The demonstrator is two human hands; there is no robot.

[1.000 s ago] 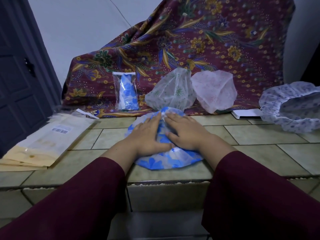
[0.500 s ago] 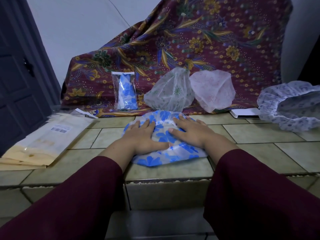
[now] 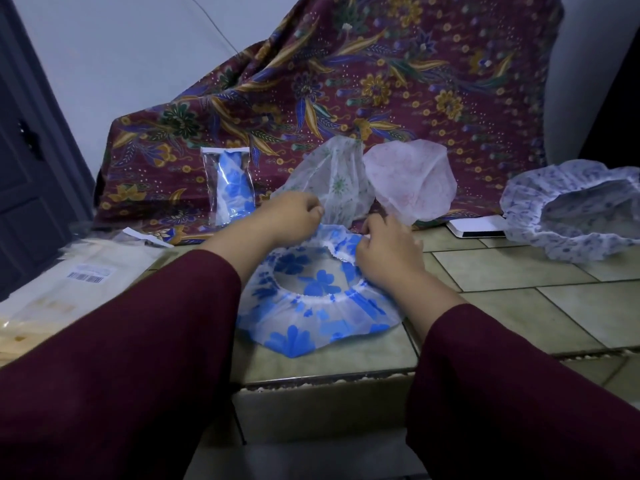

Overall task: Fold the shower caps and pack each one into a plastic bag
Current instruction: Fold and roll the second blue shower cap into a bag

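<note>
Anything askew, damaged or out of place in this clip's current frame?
Nothing stands out. Both hands, left and right, pinch the far rim of the blue-flowered cap on the tiles; one packed bag stands upright against the cloth.

far rim of blue shower cap: hidden behind both hands
purple cap: cut off at right edge
barcode label: print too small to read
</note>
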